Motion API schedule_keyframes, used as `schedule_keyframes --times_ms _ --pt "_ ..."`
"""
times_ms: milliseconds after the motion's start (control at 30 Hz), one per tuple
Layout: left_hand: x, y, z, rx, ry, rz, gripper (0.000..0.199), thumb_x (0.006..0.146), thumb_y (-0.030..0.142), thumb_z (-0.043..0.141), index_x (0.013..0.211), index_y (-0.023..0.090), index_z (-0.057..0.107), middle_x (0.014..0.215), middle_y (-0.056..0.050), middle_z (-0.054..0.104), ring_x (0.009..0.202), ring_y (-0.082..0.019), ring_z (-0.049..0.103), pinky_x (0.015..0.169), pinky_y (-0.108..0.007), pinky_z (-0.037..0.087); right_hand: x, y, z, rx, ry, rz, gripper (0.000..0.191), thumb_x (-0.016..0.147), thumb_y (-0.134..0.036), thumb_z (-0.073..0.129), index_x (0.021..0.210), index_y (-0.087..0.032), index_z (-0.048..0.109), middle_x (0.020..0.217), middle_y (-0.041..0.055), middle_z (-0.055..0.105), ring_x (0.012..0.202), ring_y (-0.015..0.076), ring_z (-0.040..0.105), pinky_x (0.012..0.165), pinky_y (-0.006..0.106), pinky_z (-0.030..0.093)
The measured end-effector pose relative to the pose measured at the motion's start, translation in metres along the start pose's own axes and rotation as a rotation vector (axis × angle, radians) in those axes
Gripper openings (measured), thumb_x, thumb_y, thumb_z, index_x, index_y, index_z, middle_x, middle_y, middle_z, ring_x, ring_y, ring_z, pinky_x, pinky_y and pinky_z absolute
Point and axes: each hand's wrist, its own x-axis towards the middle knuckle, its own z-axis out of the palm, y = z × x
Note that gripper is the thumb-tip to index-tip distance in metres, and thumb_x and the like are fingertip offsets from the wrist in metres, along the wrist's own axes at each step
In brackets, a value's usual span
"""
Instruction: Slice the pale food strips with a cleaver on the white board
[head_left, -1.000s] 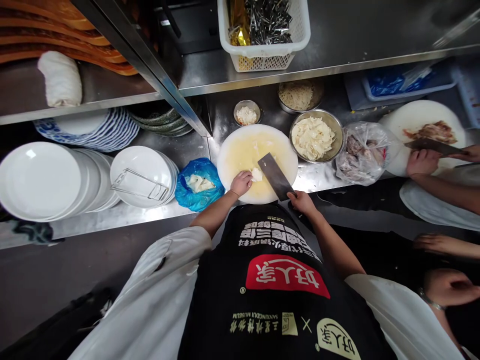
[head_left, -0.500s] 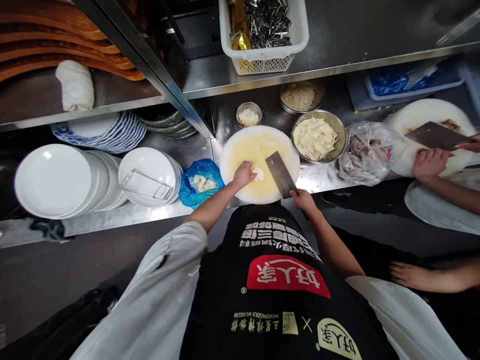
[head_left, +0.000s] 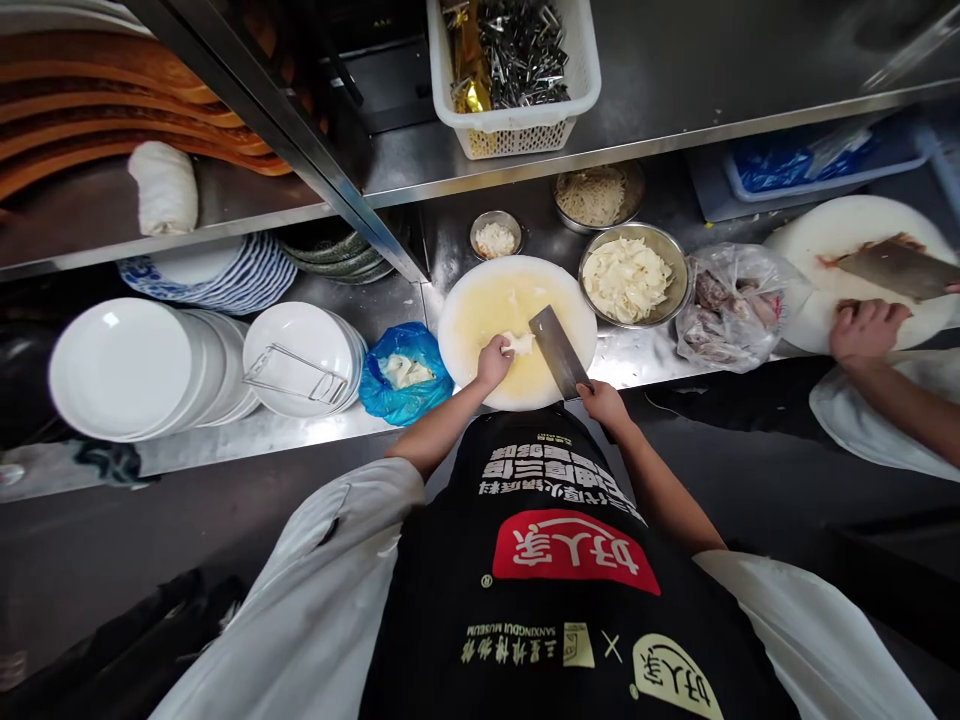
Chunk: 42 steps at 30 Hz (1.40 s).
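On a round, yellowish-white cutting board (head_left: 469, 305), my left hand (head_left: 493, 364) is closed, its fingertips pinching a pale white piece of food (head_left: 520, 343) whose kind I cannot make out. My right hand (head_left: 604, 407) grips the handle of a cleaver (head_left: 556, 345). The wide blade lies over the board's right side, just right of the white piece and apart from it. Left of the board sits a blue plastic bag (head_left: 390, 400) with similar pale pieces inside. A metal bowl (head_left: 681, 293) heaped with thin pale pieces stands to the right.
Behind the board are a small bowl (head_left: 517, 228) and a bowl of shreds (head_left: 598, 194). White plates (head_left: 120, 370) and a wire rack (head_left: 296, 372) stand left. A basket (head_left: 517, 135) sits on the overhead shelf. At right, a co-worker's hand (head_left: 868, 330) rests by another board (head_left: 810, 235).
My left hand has drawn slightly back, with the white piece now showing from its fingertips. The cleaver has barely moved. A co-worker's lower hand at right has left the view.
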Motion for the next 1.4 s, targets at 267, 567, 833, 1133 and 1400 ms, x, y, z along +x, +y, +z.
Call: schedule_keyframes --times_ms 267,567,833,1133,1400 --pt "-0.006 -0.013 0.006 -0.095 0.097 -0.044 0.02 0.088 0.025 0.059 0.107 0.02 0.055 0.101 -0.002 0.069 0.079 -0.015 0.063 0.079 -0.028 0.049 -0.015 -0.018 -0.013 -0.136 0.063 -0.092 0.044 0.102 -0.05 0.041 0.09 -0.018 0.068 0.086 0.012 0.072 0.081 0.0219 0.064 0.066 0.027 0.035" --pt "0.0 -0.008 0.004 0.061 0.032 -0.076 0.018 0.085 0.016 0.058 0.102 0.024 0.058 0.093 0.0 0.068 0.085 -0.019 0.065 0.079 -0.03 0.048 0.008 -0.031 -0.004 0.082 -0.162 -0.04 0.039 0.099 -0.047 0.046 0.078 -0.018 0.062 0.063 0.0032 0.064 0.056 0.0154 0.058 0.059 0.024 0.039" --pt "0.002 -0.026 0.015 0.2 0.123 0.06 0.01 0.088 0.021 0.06 0.09 0.023 0.07 0.112 -0.005 0.065 0.102 -0.021 0.061 0.087 -0.033 0.051 0.023 -0.004 -0.011 0.231 -0.14 0.061 0.035 0.096 -0.047 0.049 0.076 -0.019 0.055 0.051 -0.0014 0.055 0.043 0.0136 0.051 0.049 0.024 0.038" --pt "0.0 -0.042 0.026 0.394 0.002 0.569 0.029 0.084 0.006 0.055 0.102 0.019 0.074 0.117 -0.011 0.068 0.115 -0.026 0.058 0.103 -0.045 0.047 0.02 -0.004 -0.01 0.247 -0.155 0.05 0.036 0.097 -0.047 0.048 0.072 -0.021 0.05 0.05 -0.0017 0.054 0.041 0.0132 0.051 0.047 0.023 0.037" --pt "-0.001 -0.059 0.03 0.335 0.057 0.662 0.035 0.089 0.006 0.051 0.115 0.015 0.071 0.129 -0.012 0.066 0.126 -0.024 0.057 0.113 -0.046 0.045 0.017 0.0 -0.019 0.08 -0.083 0.072 0.038 0.098 -0.047 0.045 0.079 -0.018 0.061 0.057 0.0021 0.061 0.048 0.0145 0.056 0.053 0.024 0.038"
